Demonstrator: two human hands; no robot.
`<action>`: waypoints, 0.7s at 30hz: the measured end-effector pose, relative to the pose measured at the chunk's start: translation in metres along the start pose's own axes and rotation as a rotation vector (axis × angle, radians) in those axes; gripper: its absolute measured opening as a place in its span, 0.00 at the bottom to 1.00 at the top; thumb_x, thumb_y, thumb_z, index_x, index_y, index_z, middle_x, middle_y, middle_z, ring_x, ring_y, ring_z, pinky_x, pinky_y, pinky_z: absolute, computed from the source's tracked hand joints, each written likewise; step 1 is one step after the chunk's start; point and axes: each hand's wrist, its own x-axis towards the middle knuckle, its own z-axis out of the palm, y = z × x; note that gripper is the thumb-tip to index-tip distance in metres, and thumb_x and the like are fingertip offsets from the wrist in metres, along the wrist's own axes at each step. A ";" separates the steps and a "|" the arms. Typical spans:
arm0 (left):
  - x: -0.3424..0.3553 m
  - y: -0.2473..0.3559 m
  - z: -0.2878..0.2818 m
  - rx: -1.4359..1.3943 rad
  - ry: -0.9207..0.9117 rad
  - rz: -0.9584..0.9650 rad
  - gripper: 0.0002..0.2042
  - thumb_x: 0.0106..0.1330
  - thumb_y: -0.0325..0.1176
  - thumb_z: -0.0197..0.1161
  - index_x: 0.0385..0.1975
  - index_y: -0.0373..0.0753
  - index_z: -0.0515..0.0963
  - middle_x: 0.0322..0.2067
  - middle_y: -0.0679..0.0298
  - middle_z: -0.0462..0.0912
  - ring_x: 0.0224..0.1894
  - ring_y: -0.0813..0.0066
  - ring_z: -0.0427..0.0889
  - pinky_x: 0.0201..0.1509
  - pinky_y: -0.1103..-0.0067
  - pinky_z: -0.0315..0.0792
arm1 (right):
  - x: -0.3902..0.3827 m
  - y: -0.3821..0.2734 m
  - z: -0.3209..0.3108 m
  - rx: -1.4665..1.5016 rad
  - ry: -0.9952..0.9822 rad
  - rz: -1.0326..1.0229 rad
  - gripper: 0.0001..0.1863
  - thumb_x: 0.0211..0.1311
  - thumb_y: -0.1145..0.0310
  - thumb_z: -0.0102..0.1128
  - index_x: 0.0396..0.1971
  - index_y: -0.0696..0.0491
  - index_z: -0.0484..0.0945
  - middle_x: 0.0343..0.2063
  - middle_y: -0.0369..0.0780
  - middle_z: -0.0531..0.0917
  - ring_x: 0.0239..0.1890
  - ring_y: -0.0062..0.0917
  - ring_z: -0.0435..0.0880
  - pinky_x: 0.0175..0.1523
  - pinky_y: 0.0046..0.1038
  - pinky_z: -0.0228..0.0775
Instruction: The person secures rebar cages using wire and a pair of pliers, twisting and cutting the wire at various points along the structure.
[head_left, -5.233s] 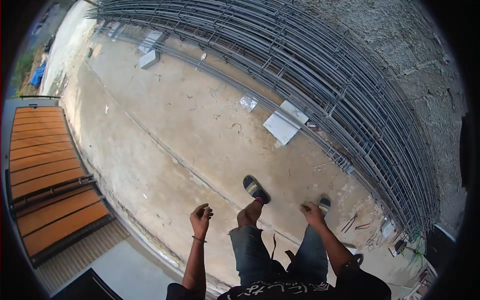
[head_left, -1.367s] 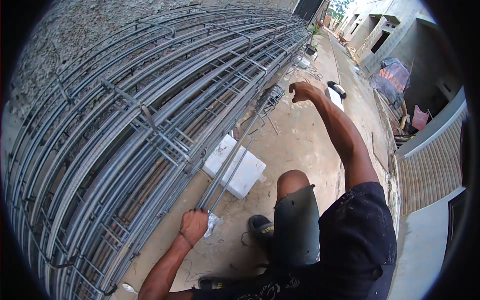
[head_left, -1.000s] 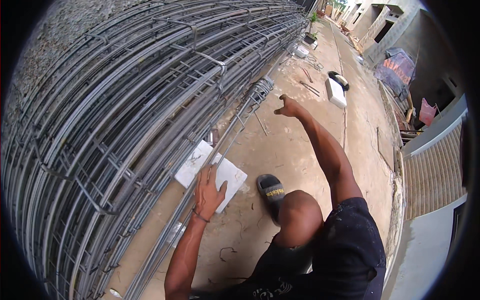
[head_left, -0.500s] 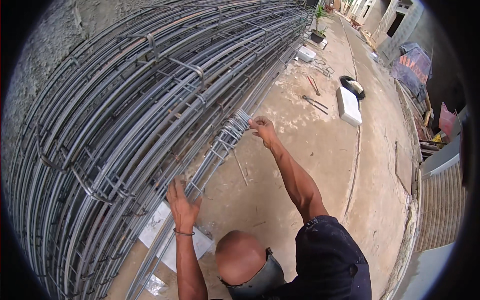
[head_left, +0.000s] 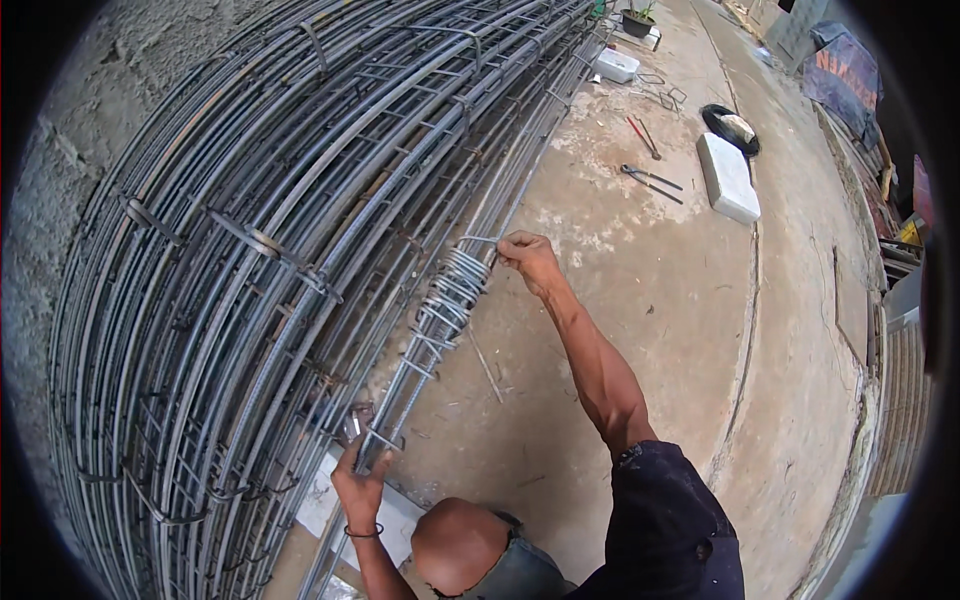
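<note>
My right hand [head_left: 528, 262] is pinched on a square steel stirrup [head_left: 478, 240] at the upper end of a tight cluster of similar rings [head_left: 452, 295], threaded on long thin rebar rods [head_left: 415, 385]. My left hand [head_left: 362, 480] grips those rods lower down, beside another stirrup [head_left: 385, 440]; some fingertips are hard to make out. A big stack of tied rebar cages [head_left: 250, 200] fills the left side along a rough wall. A white block [head_left: 312, 495] lies under the rods near my left hand, and my bent knee [head_left: 460, 545] is below.
On the concrete to the right lie pincers [head_left: 650, 185], a red-handled tool [head_left: 645, 138], a coil of black wire [head_left: 728, 122] and white blocks [head_left: 728, 178]. Loose bent wire [head_left: 662, 95] and a potted plant [head_left: 636, 22] stand farther off. A tarp [head_left: 840, 70] and debris line the right edge.
I have gone from standing to crouching at the bars. In the last second my right hand closed on a stirrup at the cluster's end; my left hand slid along the rods toward me.
</note>
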 end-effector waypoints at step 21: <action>0.004 0.008 -0.004 -0.231 0.037 -0.151 0.09 0.61 0.30 0.62 0.28 0.28 0.80 0.19 0.67 0.79 0.20 0.86 0.72 0.22 0.85 0.64 | -0.025 0.017 0.041 0.387 -0.122 0.539 0.65 0.39 0.22 0.49 0.69 0.47 0.31 0.65 0.62 0.37 0.65 0.66 0.36 0.61 0.66 0.19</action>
